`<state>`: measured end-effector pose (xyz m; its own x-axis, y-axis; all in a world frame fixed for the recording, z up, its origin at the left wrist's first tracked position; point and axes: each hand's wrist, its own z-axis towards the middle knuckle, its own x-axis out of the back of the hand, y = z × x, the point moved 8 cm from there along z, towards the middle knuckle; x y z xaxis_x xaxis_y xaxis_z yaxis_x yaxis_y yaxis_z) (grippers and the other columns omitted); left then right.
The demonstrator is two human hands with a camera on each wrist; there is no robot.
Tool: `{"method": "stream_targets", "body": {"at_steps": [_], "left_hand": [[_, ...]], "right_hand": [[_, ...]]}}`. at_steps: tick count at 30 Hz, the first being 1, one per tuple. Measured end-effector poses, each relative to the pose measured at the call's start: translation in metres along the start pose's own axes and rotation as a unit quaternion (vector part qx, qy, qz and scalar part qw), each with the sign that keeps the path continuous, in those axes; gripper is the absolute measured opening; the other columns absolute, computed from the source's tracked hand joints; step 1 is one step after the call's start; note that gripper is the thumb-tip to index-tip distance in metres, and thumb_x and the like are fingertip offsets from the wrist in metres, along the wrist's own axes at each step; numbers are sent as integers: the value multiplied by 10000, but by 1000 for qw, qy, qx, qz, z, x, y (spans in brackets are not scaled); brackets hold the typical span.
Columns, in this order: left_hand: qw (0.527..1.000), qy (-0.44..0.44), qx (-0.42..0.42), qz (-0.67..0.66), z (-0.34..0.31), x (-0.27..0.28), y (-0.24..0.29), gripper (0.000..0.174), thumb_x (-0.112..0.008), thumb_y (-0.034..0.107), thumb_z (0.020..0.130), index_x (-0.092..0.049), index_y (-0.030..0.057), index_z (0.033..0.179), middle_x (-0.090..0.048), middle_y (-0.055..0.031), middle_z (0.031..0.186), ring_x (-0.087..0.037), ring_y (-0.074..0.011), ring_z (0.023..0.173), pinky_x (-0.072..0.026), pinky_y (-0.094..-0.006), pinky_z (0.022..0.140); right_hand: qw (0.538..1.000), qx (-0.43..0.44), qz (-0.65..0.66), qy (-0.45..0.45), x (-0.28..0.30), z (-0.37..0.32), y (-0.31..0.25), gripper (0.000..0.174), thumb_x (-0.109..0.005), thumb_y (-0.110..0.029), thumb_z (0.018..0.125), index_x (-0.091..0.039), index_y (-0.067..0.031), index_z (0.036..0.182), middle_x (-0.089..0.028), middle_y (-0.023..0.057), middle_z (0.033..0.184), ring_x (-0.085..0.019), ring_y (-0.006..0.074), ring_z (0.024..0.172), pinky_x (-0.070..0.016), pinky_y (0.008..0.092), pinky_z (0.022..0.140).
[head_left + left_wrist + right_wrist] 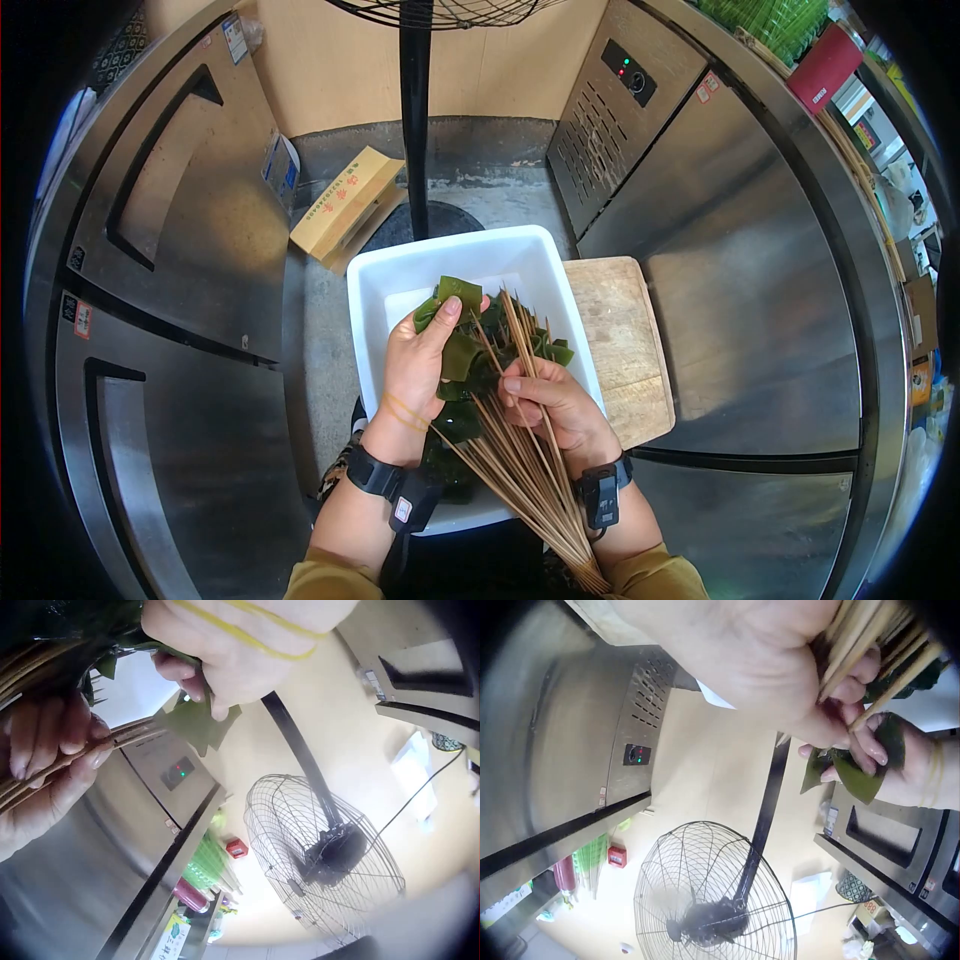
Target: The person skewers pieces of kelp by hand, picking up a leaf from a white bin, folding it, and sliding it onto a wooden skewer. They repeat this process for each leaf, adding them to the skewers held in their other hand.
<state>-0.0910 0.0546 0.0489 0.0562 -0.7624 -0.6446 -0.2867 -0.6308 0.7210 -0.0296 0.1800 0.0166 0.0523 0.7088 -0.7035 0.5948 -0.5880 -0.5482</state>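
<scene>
Pinching a folded kelp strip point(458, 296) between your thumb and curled fingers point(193, 673), your left hand point(413, 368) holds it over the white tub point(455, 252). The strip sticks up past your thumb tip, just beside the points of the bamboo skewers point(520, 455). Whether a point has pierced it cannot be told. Your right hand point(556, 408) wraps its fingers round the skewer bundle, with the forefinger laid across the sticks. The bundle runs back along your forearm. Darker kelp pieces point(462, 385) bunch between both hands, against the skewers. A wooden board point(628, 345) lies against the tub's right side, and a fan stand point(414, 120) rises behind it.
</scene>
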Motion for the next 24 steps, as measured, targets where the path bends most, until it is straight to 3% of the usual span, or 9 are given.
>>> {"method": "stream_targets", "body": {"at_steps": [7,14,17,24], "left_hand": [[997,-18,0,69,-2,0,-9,279,-623,228,889,-635,-18,1019,-667,-96,983,-634,-152,818,-523,-282,714],[995,28,-57,75,6,13,3,194,-596,169,902,-620,0,997,-665,-91,893,-629,-145,767,-526,-264,674],[995,12,-48,91,5,11,8,174,-600,124,894,-593,2,1018,-656,-95,903,-631,-147,783,-530,-257,672],[983,9,-120,137,-2,-3,26,188,-598,43,879,-596,-10,1059,-647,-84,958,-626,-123,787,-527,-268,711]], "right_hand": [[1000,12,1,-5,0,0,-3,34,-602,-18,851,-593,-43,872,-582,47,694,-432,59,464,-341,182,440],[998,12,-56,2,-2,-3,-6,48,-627,-27,844,-592,-39,875,-602,29,706,-455,42,480,-351,170,437],[998,8,-68,-3,-3,-3,-5,53,-625,-16,838,-592,-31,877,-597,38,697,-450,46,476,-344,169,439],[996,1,-84,-20,-6,-3,-5,58,-650,-44,835,-600,-55,861,-602,2,705,-471,35,502,-364,159,457]]}}
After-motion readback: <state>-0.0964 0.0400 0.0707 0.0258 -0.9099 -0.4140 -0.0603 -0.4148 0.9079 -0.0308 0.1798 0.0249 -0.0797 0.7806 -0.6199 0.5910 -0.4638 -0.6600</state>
